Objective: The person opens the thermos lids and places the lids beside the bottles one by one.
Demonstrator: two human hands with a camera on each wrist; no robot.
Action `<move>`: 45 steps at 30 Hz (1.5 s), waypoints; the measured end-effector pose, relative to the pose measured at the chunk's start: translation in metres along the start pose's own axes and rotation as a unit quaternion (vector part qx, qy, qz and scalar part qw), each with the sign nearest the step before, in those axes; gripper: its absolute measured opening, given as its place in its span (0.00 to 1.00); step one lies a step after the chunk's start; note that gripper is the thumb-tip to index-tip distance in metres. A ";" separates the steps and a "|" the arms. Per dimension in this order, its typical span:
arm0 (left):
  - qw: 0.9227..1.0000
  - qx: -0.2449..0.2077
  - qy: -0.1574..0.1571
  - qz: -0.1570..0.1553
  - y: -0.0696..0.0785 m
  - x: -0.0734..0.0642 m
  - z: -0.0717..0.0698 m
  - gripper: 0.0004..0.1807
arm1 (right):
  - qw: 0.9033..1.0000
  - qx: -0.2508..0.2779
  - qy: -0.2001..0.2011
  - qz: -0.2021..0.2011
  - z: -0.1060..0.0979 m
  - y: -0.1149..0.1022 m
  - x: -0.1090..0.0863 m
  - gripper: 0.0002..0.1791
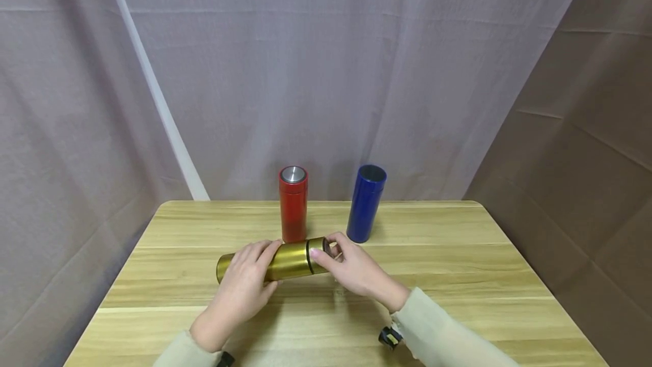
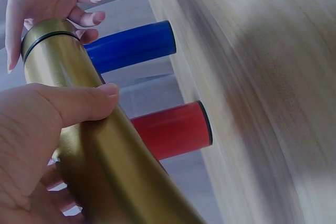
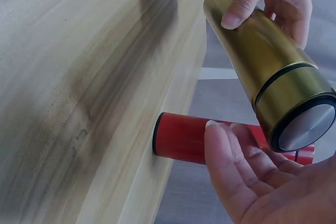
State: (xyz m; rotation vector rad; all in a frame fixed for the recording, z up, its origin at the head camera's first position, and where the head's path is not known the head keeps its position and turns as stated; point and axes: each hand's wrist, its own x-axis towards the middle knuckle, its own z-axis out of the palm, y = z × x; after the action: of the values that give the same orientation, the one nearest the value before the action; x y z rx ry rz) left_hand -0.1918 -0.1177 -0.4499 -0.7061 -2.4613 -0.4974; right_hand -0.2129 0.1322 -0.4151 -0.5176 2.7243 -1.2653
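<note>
Gold bottle (image 1: 289, 260): left hand (image 1: 245, 279) grips, right hand (image 1: 359, 271) loose; right wrist reveals silver end (image 3: 307, 128).

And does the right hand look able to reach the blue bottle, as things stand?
Probably yes: the blue bottle stands just beyond the right hand, with nothing visible between them.

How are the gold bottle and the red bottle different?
The gold bottle is gold-coloured; the red bottle is red. The gold bottle is held sideways in the left hand, while the red bottle stands upright on the table. Both are long, with round, silvery tops.
</note>
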 end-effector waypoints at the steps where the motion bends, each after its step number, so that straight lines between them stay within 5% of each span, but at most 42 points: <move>1: 1.000 0.001 0.000 0.001 0.000 0.000 0.000 0.46 | 1.000 0.001 0.001 -0.002 0.000 0.000 0.000 0.32; 13: 1.000 -0.004 -0.009 0.002 -0.001 0.001 -0.001 0.45 | 0.999 0.036 -0.001 -0.024 -0.001 0.001 0.001 0.29; 21: 0.999 -0.021 -0.030 -0.011 -0.001 0.001 -0.002 0.46 | 0.996 0.041 -0.028 -0.077 -0.002 0.006 0.002 0.33; 36: 0.998 -0.039 -0.052 -0.026 -0.002 -0.001 -0.001 0.46 | 0.978 -0.054 -0.033 -0.200 -0.003 0.008 0.000 0.39; 45: 0.997 -0.037 -0.056 -0.035 0.000 -0.001 -0.002 0.46 | 0.992 -0.034 -0.022 -0.117 -0.001 0.006 -0.006 0.52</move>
State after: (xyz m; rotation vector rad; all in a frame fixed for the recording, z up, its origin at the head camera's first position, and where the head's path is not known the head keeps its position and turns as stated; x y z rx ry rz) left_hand -0.1900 -0.1189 -0.4487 -0.6961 -2.5914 -0.5922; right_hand -0.2095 0.1386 -0.4193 -0.8844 2.7413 -1.1920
